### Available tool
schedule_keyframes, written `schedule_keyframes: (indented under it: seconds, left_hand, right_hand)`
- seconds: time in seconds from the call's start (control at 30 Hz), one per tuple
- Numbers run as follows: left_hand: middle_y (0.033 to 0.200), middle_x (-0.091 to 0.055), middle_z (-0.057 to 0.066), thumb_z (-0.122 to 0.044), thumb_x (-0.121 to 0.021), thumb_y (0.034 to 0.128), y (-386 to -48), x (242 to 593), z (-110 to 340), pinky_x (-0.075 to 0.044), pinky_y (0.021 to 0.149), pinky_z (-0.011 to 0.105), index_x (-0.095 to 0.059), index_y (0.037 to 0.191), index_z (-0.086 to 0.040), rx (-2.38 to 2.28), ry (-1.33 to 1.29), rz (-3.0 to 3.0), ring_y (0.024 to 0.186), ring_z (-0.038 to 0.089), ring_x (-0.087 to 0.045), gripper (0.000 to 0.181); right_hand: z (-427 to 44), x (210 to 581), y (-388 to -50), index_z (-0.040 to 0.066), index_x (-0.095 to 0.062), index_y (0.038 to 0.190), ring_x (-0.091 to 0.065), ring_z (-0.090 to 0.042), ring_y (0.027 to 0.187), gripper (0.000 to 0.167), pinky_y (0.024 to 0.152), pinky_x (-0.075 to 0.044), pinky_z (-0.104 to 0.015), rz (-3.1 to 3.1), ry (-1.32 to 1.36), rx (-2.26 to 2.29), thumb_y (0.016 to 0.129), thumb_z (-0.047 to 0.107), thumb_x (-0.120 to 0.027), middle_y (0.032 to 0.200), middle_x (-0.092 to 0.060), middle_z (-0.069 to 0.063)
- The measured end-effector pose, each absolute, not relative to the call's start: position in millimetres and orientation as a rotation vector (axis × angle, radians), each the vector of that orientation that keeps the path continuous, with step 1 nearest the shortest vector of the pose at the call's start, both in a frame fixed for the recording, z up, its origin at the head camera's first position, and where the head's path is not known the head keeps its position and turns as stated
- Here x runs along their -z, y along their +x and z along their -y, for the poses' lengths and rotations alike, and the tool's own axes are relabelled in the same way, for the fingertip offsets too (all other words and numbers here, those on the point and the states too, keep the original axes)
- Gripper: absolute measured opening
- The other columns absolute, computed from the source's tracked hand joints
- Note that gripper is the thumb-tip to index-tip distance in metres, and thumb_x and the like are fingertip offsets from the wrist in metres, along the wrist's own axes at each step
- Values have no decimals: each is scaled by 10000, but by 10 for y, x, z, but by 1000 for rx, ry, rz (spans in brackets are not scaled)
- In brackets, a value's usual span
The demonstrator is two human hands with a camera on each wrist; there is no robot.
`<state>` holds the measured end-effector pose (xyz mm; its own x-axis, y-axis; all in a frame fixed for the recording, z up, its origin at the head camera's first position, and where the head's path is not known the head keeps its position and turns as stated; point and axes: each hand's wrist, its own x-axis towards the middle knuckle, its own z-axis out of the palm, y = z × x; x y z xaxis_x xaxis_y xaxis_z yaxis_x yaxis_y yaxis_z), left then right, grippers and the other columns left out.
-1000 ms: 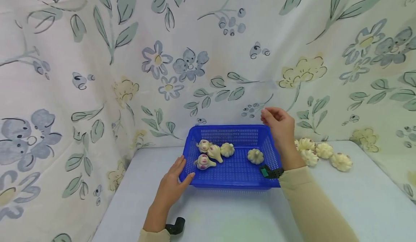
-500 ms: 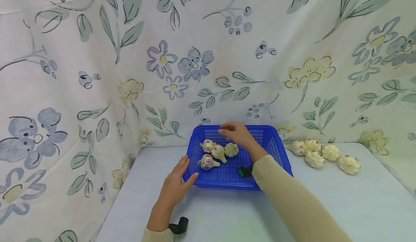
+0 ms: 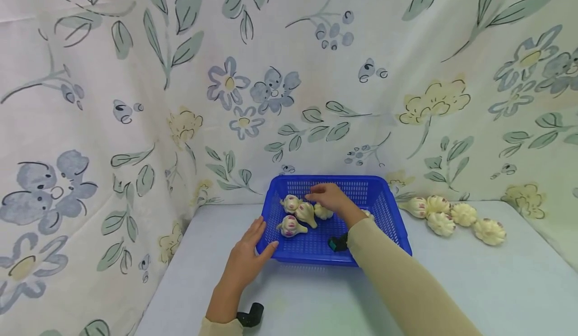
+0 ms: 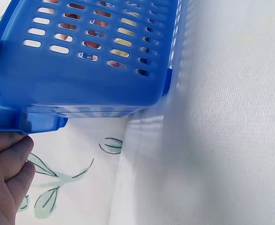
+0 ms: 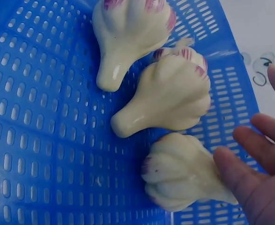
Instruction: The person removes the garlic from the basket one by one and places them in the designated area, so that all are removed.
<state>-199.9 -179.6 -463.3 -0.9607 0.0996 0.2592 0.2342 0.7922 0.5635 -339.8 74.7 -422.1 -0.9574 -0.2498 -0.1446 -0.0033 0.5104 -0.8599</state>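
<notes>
Left hand (image 3: 245, 263), straight-fingered, touches the blue perforated plastic basket (image 3: 311, 262); I count five glossy cream, purple-streaked garlic bulbs (image 3: 306, 214) inside. Right hand (image 3: 328, 195), fingers (image 5: 233, 171) apart, grips nothing near one; five lie outside on the white table (image 3: 492, 286), so I'd guess halfway.

Possibly a makeshift booth: floral cloth (image 3: 307, 85) hangs behind a white table (image 3: 311, 296).
</notes>
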Motion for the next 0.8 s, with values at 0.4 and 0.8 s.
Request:
schedule_keyframes:
  seconds: [0.4, 0.8]
  left_hand:
    - [1610, -300, -4, -517, -621, 925, -2004, 4637, 1795, -322, 1144, 521, -415, 1500, -96, 916, -261, 2760, 1476, 273, -305, 742]
    - [1614, -288, -18, -555, -599, 924, -2001, 4633, 1796, -322, 1143, 515, -407, 1504, -105, 916, -250, 2773, 1477, 268, -307, 759]
  right_hand:
    - [-838, 4303, -3446, 18, -524, 1395, -493, -376, 1314, 552, 1083, -422, -510, -2643, -90, 1306, 903, 212, -685, 1436, -521, -180]
    - [-942, 4470, -3561, 33, -586, 1337, -555, -390, 1240, 616, 1030, -466, -525, -2703, -8, 1148, 776, 139, -817, 1387, -560, -190]
